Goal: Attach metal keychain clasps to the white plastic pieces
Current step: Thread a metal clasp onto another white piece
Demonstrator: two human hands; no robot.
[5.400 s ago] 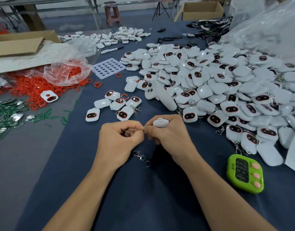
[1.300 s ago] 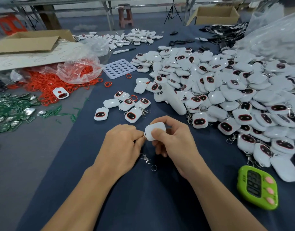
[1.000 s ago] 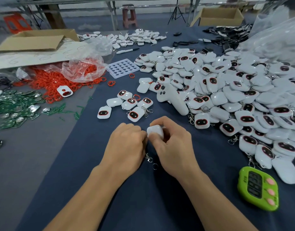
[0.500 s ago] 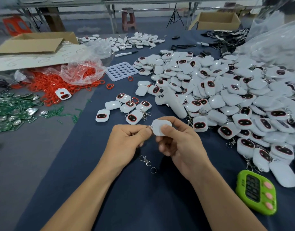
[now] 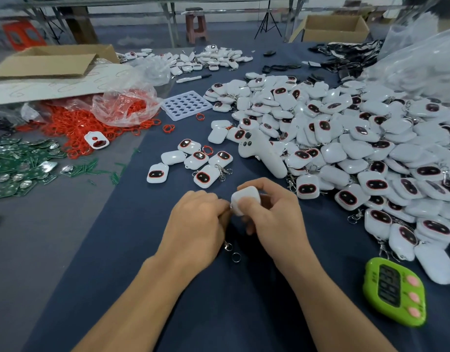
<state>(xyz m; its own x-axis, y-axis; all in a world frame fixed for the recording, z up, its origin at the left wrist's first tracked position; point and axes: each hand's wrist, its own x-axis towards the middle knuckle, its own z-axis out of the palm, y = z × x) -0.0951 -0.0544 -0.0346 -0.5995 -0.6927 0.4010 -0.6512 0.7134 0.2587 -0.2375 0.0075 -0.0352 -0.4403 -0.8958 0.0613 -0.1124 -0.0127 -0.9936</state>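
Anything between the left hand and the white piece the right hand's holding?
Nothing visible. The right hand grips the white piece, and the left hand meets its left edge directly. A loose clasp lies on the cloth below both hands, clear of them. What the left hand pinches is hidden.

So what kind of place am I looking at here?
Probably a small-parts assembly workshop. A large heap of identical white plastic pieces covers much of the table. Loose green circuit boards and orange rings lie alongside, and a green timer sits near the worker.
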